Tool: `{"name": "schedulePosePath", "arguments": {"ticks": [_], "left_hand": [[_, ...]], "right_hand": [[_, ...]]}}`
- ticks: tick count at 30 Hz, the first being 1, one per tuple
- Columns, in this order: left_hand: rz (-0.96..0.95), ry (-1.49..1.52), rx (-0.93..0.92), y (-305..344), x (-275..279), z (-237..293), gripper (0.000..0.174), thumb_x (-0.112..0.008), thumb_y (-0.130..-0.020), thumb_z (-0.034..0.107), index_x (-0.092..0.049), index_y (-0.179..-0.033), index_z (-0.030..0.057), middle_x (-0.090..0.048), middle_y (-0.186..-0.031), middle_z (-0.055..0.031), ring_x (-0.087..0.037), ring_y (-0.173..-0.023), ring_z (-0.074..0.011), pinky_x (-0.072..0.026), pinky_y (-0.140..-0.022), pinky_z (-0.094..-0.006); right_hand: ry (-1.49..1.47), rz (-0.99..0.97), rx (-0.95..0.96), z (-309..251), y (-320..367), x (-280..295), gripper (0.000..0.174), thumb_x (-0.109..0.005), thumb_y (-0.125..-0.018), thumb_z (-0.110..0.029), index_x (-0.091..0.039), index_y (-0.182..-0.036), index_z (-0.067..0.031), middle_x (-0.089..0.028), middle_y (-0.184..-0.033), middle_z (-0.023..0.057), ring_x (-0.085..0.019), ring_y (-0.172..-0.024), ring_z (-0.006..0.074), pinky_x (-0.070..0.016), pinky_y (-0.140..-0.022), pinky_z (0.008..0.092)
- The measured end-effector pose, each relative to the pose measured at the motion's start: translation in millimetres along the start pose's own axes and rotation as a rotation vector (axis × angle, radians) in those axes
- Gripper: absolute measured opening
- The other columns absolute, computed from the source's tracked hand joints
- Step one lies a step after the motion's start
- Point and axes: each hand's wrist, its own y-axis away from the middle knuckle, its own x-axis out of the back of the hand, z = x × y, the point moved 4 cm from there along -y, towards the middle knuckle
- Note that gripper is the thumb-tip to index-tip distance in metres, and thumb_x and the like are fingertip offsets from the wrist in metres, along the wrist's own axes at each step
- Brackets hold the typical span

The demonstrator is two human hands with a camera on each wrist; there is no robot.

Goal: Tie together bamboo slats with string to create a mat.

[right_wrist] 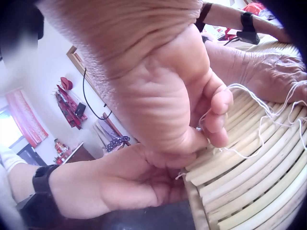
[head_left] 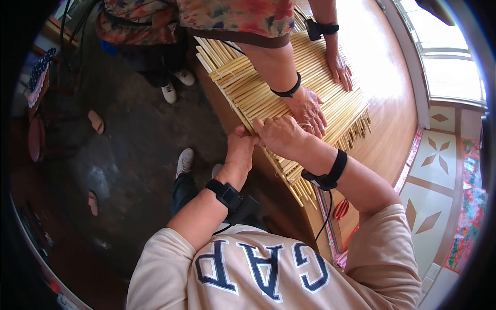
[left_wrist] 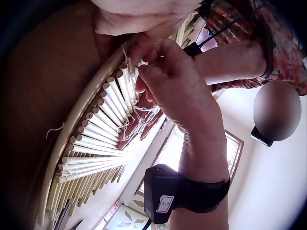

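A mat of pale round stalks lies on the wooden table, with a long thin rod along its near edge. My left hand grips this rod, fingers curled at the mat's edge. Right beside it, my right hand pinches thin white string over the stalk ends, thumb and forefinger together. Loose loops of the string trail over the stalks. In the right wrist view my left hand is below my right hand, its fingertips partly hidden.
Across from me, another person's hands press flat on the mat. Red-handled scissors lie on the wooden table near its front edge. Slippers are on the dark floor, with a stool farther left. A tiled wall stands at right.
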Motion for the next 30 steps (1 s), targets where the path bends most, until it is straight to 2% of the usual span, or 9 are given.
{"name": "schedulePosePath", "arguments": {"ticks": [5, 9, 16, 17, 18, 20, 21, 24, 30], "left_hand": [[0.017, -0.054, 0.008, 2.2, -3.5, 5.8, 0.028, -0.062, -0.066, -0.007, -0.054, -0.092, 0.0013, -0.06, -0.084, -0.0048, -0.058, -0.073, -0.013, -0.0459, -0.067, -0.0258], [-0.013, -0.116, 0.056, -5.2, -0.9, 4.9, 0.031, -0.062, -0.065, -0.006, -0.054, -0.094, 0.0029, -0.06, -0.085, -0.0045, -0.057, -0.072, -0.0116, -0.0462, -0.066, -0.0248], [-0.028, -0.168, 0.108, -6.0, -4.4, 5.9, 0.035, -0.064, -0.065, -0.004, -0.053, -0.098, 0.0044, -0.06, -0.091, -0.0046, -0.058, -0.077, -0.0146, -0.0476, -0.066, -0.0252], [-0.041, -0.183, 0.113, -5.8, -5.8, 6.9, 0.035, -0.064, -0.065, -0.004, -0.053, -0.098, 0.0044, -0.06, -0.091, -0.0046, -0.058, -0.077, -0.0146, -0.0476, -0.066, -0.0252], [-0.042, -0.19, 0.11, -5.5, -6.7, 8.0, 0.036, -0.064, -0.065, -0.004, -0.053, -0.098, 0.0046, -0.06, -0.091, -0.0048, -0.058, -0.077, -0.0145, -0.0476, -0.066, -0.0251], [-0.044, -0.196, 0.107, -5.2, -7.5, 9.0, 0.036, -0.063, -0.066, -0.004, -0.053, -0.099, 0.0048, -0.06, -0.091, -0.005, -0.059, -0.076, -0.0143, -0.0478, -0.064, -0.0249], [-0.032, -0.254, 0.123, -6.4, -5.6, 8.4, 0.036, -0.064, -0.066, -0.003, -0.053, -0.099, 0.0049, -0.06, -0.092, -0.0047, -0.059, -0.076, -0.0134, -0.0478, -0.063, -0.0238], [-0.057, -0.223, 0.089, -7.6, -6.2, 7.6, 0.036, -0.066, -0.066, -0.001, -0.054, -0.099, 0.0058, -0.061, -0.092, -0.004, -0.059, -0.077, -0.0127, -0.0478, -0.062, -0.0233], [0.026, -0.228, 0.136, -3.2, -8.1, 10.7, 0.03, -0.067, -0.066, -0.003, -0.057, -0.093, 0.006, -0.061, -0.085, -0.0014, -0.056, -0.071, -0.01, -0.0422, -0.063, -0.0236]], "right_hand": [[0.068, 0.379, -0.048, 0.1, 31.4, 30.0, 0.018, -0.054, -0.078, -0.012, -0.048, -0.092, -0.0018, -0.054, -0.085, 0.0148, -0.056, -0.082, 0.0302, -0.0449, -0.067, 0.0393], [-0.15, 0.732, -0.228, 18.8, 57.5, 10.2, 0.025, -0.054, -0.071, -0.004, -0.05, -0.095, -0.0019, -0.051, -0.081, 0.0139, -0.054, -0.08, 0.0298, -0.0428, -0.066, 0.0381], [-0.666, 1.19, -0.405, 26.6, 74.2, -4.3, 0.017, -0.057, -0.075, -0.001, -0.051, -0.091, -0.0029, -0.055, -0.077, 0.0159, -0.055, -0.074, 0.0327, -0.0443, -0.065, 0.0352], [-0.676, 1.246, -0.381, 27.8, 74.1, -7.3, 0.016, -0.056, -0.077, -0.003, -0.05, -0.092, -0.0026, -0.057, -0.07, 0.0138, -0.058, -0.065, 0.0273, -0.0453, -0.06, 0.0335], [-0.678, 1.258, -0.399, 26.3, 75.7, -11.0, 0.016, -0.056, -0.077, -0.003, -0.05, -0.092, -0.0026, -0.057, -0.07, 0.0138, -0.058, -0.065, 0.0273, -0.0453, -0.06, 0.0335], [-1.35, 0.801, -0.524, 20.6, 57.6, -34.6, 0.01, -0.051, -0.081, -0.004, -0.05, -0.09, -0.0008, -0.056, -0.064, 0.0102, -0.057, -0.055, 0.0188, -0.0451, -0.051, 0.0306], [-1.482, 0.839, -0.447, 20.4, 47.1, -42.9, 0.01, -0.049, -0.084, -0.007, -0.048, -0.091, -0.0005, -0.054, -0.059, 0.0059, -0.052, -0.047, 0.0118, -0.0414, -0.041, 0.0258], [-1.673, 0.651, -0.517, 15.8, 34.3, -48.6, 0.01, -0.048, -0.086, -0.009, -0.046, -0.092, -0.0017, -0.053, -0.059, 0.0039, -0.05, -0.044, 0.0104, -0.0381, -0.037, 0.0221], [-1.853, 0.588, -0.51, 25.2, 24.2, -60.2, 0.006, -0.047, -0.086, -0.011, -0.047, -0.09, -0.0061, -0.051, -0.058, 0.0017, -0.044, -0.039, 0.0077, -0.032, -0.033, 0.0196]]}}
